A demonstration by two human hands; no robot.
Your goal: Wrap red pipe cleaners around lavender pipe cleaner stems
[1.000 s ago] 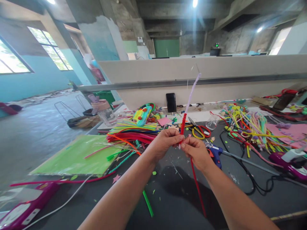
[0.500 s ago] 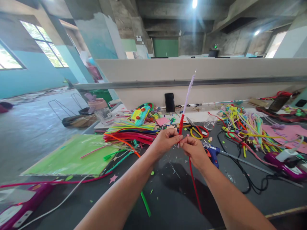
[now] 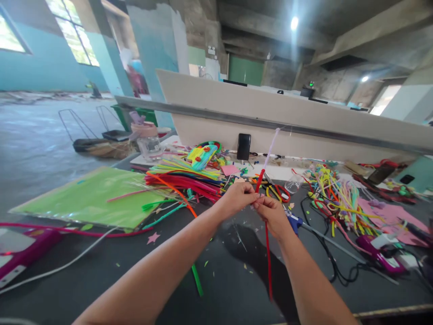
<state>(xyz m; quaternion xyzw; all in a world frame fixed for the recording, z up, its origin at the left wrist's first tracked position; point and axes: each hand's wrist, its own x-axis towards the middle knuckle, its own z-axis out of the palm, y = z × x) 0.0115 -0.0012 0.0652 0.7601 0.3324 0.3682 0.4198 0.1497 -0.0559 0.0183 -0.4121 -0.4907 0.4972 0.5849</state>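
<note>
Upright between my hands stands a thin stem, its upper part wrapped in lilac pipe cleaner (image 3: 271,150) and its lower part in red. It leans a little to the right. My left hand (image 3: 238,197) is closed in a pinch on the lower end of this stem. Against it, my right hand (image 3: 272,215) pinches a red pipe cleaner (image 3: 269,262), whose loose tail hangs down over the table. Fingertips hide the exact spot where the red strand meets the stem. Just behind the hands lie yellow-and-red-handled scissors (image 3: 279,193), and a blue glue gun (image 3: 295,222) is beside my right wrist.
Bundles of pipe cleaners (image 3: 189,185) lie left of the hands, near a green sheet (image 3: 91,198) in clear plastic. A phone (image 3: 244,146) leans on the partition. Right are a pile of coloured stems (image 3: 341,194), black cables and a purple power strip (image 3: 380,255).
The camera view has tilted and shifted, so the partition now slopes down to the right. The stem leans further right; both hands keep their pinch at its lower end.
</note>
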